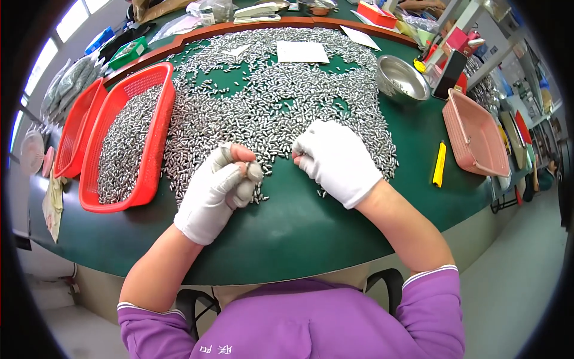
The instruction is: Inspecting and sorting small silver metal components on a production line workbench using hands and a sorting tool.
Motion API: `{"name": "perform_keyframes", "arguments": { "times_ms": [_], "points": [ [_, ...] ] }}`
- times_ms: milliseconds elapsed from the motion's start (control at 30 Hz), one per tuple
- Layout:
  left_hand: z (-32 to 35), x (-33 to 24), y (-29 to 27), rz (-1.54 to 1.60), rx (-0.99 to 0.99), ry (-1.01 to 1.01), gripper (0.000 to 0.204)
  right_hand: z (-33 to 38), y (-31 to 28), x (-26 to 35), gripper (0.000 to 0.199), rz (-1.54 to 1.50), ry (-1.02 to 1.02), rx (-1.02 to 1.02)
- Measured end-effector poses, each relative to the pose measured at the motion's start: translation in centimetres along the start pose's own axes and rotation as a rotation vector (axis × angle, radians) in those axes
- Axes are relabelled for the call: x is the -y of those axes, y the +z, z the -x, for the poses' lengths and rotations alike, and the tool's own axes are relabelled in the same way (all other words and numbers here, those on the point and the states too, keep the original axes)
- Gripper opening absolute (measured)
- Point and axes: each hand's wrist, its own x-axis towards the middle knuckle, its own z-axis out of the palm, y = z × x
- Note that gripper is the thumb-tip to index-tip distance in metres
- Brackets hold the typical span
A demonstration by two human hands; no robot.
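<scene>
A broad layer of small, shiny silver metal pieces (263,107) covers much of the green tabletop (287,239). At the near edge of this layer, my left hand (220,188) wears a white glove with some bare fingertips. Its fingers are curled together, and whatever they hold is hidden. My right hand (336,157), gloved in white too, is bent over the pieces with thumb and fingertips pinched. What lies between those fingertips is too small to make out. A few loose pieces lie just beneath each hand. A gap of bare tabletop separates the hands.
Left of the pile stands a red basket (160,134) filled with similar pieces, beside another red basket (75,134). To the right are a metal bowl (402,78), a pink basket (478,134) and a yellow-handled tool (439,164). A white card (302,52) lies on the pile.
</scene>
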Motion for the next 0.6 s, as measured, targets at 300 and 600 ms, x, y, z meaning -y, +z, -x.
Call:
{"name": "perform_keyframes", "arguments": {
  "times_ms": [300,600],
  "points": [
    [0.6,-0.4,1.5,-0.019,0.112,-0.226,0.039,0.8,-0.9,3.5,0.009,-1.149,0.411,0.099],
    [0.6,-0.4,1.8,-0.18,0.036,-0.214,0.019,0.8,-0.6,4.2,0.011,-1.104,0.374,0.035]
  ]
}}
